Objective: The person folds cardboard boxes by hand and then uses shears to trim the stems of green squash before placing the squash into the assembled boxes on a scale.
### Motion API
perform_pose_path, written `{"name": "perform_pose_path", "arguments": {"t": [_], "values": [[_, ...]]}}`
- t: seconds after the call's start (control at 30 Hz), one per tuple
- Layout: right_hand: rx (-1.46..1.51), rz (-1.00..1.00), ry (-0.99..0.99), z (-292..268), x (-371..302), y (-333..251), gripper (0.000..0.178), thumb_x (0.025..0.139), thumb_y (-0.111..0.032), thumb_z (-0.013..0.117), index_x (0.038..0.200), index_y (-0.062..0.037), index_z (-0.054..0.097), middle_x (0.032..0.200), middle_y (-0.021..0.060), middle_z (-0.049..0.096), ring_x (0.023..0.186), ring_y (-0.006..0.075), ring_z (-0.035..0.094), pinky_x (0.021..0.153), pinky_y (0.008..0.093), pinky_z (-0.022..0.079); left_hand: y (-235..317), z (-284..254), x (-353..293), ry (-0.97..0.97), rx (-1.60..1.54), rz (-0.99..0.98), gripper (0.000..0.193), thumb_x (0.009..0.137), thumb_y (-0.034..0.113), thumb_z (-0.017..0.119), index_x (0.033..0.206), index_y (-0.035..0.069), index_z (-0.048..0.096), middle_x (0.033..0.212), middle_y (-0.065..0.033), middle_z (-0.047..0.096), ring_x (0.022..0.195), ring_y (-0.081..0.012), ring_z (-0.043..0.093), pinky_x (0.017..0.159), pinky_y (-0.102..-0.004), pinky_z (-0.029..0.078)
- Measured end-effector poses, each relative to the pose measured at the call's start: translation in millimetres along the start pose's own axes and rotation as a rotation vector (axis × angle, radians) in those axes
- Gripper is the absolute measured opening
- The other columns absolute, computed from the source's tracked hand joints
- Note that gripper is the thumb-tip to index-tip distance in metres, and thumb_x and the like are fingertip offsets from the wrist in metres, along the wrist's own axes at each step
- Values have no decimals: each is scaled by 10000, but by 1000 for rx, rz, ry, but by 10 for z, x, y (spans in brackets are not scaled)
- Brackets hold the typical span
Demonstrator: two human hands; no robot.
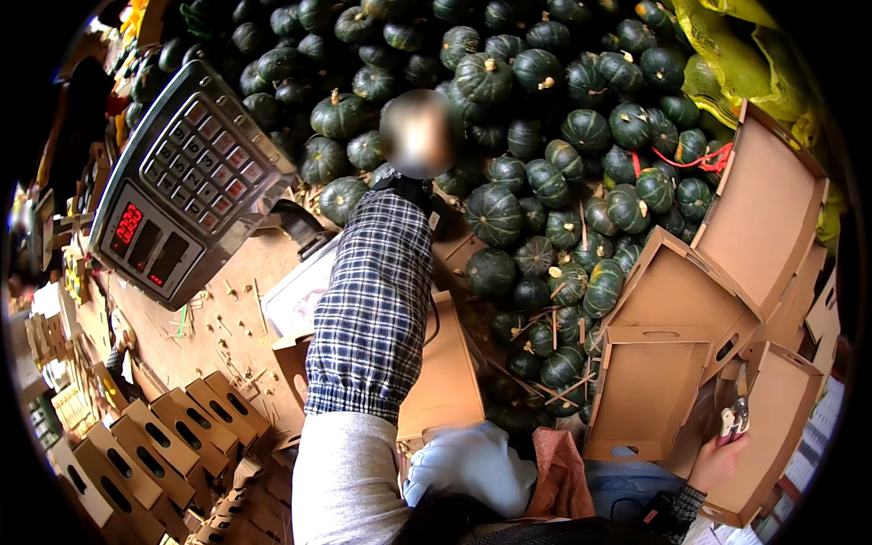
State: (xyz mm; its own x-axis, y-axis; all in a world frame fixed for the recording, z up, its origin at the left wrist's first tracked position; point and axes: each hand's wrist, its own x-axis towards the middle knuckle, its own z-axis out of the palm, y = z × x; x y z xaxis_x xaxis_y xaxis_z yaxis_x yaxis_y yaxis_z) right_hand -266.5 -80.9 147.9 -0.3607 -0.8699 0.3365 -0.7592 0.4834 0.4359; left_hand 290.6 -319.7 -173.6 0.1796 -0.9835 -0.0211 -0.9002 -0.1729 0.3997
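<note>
Head view, clippers: the clippers [729, 425] are sitting at the near right, in front of a cardboard tray, their narrow end pointing far.
Right hand: this hand [718, 465] is gripping the clippers by the handles, fingers closed, probably keeping the metal end clear of the skin.
Left hand: a blurred patch is covering this hand [420, 136], so I cannot tell whether it is open, closed or holding something; the checked sleeve [372, 291] is lying across the middle, placing the hand among the squashes.
Squashes: dark green squashes [495, 215] are filling the far middle in a loose heap, seemingly kept within arm's length.
Trays: shallow cardboard trays [654, 386] are overlapping on the right, some tilting, perhaps nested loosely to save room.
Box: an opened-out carton [445, 372] is lying just right of the sleeve.
Scale: a scale's keypad head [195, 182] is standing at the left with its lit display exposed, presumably for easy reading.
Boxes: cartons with oval handholes [154, 445] are standing in rows at the near left, the slots probably serving for lifting.
Net: a yellow-green mesh sack [727, 45] is slumping at the far right.
</note>
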Motion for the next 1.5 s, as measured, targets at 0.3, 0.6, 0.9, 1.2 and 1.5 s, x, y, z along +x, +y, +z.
{"name": "perform_pose_path", "arguments": {"t": [0.3, 0.6, 0.9, 1.2, 1.5], "values": [[202, -146, -65, 666, 545, 1461, 493, 771, -94, 632, 1212, -25, 422, 1061, 229, 568, 965, 418, 550, 779, 457, 442, 368, -1032, -705, -214, -1565, -246, 509, 860, 278, 623, 1266, 48, 419, 1178, -163, 550, 954, -269, 610, 805, -377, 538], [388, -446, 127, -506, -39, -335, 692, 646, -293, 753, 1195, 13, 463, 1020, 157, 529, 985, 320, 514, 839, 462, 394, 1251, -1465, -2299, -613, -2549, -440, 665, 879, 629, 381, 1391, 207, 346, 1369, -186, 403, 1219, -417, 429, 952, -607, 399], [1233, -948, -153, -133, -555, -1935, 709, 541, -216, 773, 1143, 5, 468, 937, 118, 523, 905, 292, 486, 907, 430, 335, 1591, -1329, -2752, -688, -2496, -418, 773, 834, 696, 397, 1434, 228, 260, 1332, -151, 447, 1066, -433, 529, 781, -529, 524], [1219, -1326, -141, -133, 33, -2372, 723, 485, -199, 766, 1139, -2, 529, 965, 112, 549, 957, 291, 502, 938, 413, 341, 1414, -1070, -2763, -869, -2150, -186, 1021, 683, 837, 436, 1342, 62, 358, 1013, -195, 589, 655, -213, 587, 441, -265, 462], [911, -1470, -121, -260, 100, -2368, 659, 565, -213, 732, 1135, 15, 493, 959, 96, 529, 994, 262, 495, 925, 395, 342, 1359, -993, -2814, -871, -2116, -299, 1091, 671, 885, 300, 1386, 61, 312, 1209, -281, 498, 974, -365, 584, 748, -487, 530]]}}
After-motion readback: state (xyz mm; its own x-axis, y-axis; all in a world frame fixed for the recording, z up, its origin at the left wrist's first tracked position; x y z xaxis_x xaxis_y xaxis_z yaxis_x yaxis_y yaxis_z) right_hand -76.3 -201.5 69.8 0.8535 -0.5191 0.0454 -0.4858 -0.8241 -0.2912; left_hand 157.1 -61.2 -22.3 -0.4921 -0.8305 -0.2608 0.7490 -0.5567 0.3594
